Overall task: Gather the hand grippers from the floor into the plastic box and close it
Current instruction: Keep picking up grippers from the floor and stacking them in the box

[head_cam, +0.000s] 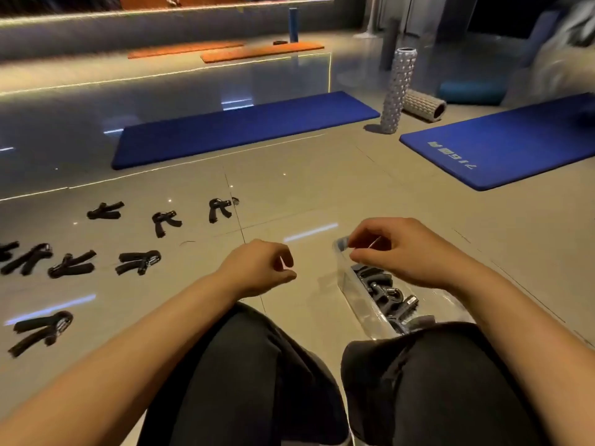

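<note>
I have the plastic box (357,297) on the floor (322,194) just ahead of my right knee, clear-walled, with several hand grippers already lying in it. My right hand (402,252) hovers over its far end, fingers curled; it seems to pinch the rim there, but blur keeps me from being sure. My left hand (260,268) hangs loosely curled between the box and the spread, holding nothing. Eight or so more grippers lie well to my left, the nearest being the one with its handles pointing left (138,262). I judge each is light but stiff, sprung at the coil, with soft foam handles that offer good friction. I would take one across both handles, or at the coil end, not by one handle, which would let it swing.
</note>
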`<action>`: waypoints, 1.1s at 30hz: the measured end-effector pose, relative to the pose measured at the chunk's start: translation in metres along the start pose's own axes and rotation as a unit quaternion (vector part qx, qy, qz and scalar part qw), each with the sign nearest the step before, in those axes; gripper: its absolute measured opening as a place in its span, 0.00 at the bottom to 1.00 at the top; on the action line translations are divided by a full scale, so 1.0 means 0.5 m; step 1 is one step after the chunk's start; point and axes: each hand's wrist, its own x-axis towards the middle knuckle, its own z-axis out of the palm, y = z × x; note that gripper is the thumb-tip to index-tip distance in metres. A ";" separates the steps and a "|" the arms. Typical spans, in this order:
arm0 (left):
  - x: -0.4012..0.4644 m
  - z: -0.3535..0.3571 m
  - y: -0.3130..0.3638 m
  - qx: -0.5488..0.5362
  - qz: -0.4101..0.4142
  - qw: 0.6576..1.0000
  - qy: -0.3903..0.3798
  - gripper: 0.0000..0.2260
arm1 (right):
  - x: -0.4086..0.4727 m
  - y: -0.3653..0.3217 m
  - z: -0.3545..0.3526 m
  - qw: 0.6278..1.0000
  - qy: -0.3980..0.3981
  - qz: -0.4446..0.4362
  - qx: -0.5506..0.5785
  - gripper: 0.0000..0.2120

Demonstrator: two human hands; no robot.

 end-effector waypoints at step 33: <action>-0.028 -0.183 -0.519 -0.196 -0.176 0.962 0.072 0.09 | 0.550 -0.104 0.406 0.961 -0.180 -0.044 -0.204 0.08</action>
